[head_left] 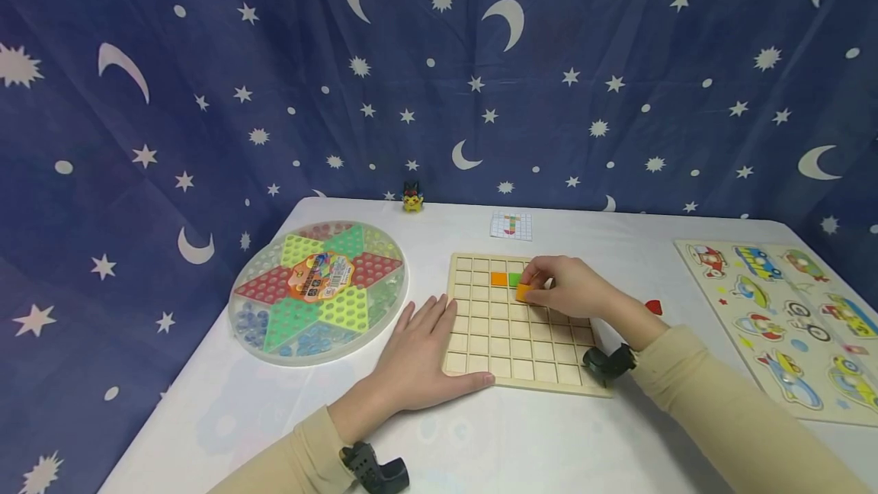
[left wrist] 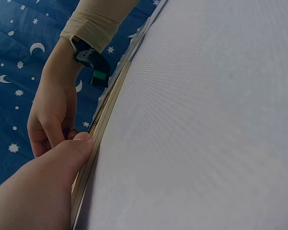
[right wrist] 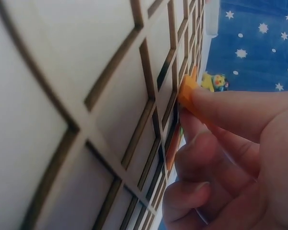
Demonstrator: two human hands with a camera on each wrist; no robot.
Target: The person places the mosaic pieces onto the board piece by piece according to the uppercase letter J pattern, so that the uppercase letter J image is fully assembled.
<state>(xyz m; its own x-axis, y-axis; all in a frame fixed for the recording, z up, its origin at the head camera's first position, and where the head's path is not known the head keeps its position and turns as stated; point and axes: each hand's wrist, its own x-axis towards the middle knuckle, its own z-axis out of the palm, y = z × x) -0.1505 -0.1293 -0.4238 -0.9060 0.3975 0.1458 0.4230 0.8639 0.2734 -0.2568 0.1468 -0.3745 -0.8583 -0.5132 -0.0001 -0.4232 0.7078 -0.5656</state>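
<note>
A wooden grid board (head_left: 480, 328) lies on the white table. My right hand (head_left: 575, 288) pinches an orange square tile (head_left: 523, 293) between thumb and fingers over its upper part. The right wrist view shows this tile (right wrist: 187, 92) tilted close against the grid ribs. Beyond it, a second orange tile (head_left: 498, 279) and a green tile (head_left: 514, 280) sit in neighbouring cells; fingers partly cover that row. My left hand (head_left: 420, 357) rests with straight fingers along the board's left side, its thumb (left wrist: 69, 155) touching the near edge.
Left of the board lies a round Chinese checkers set (head_left: 318, 292). A pattern card (head_left: 511, 226) and a small yellow figure (head_left: 412, 198) are at the back. To the right are a red piece (head_left: 654, 307) and a picture puzzle board (head_left: 775, 326).
</note>
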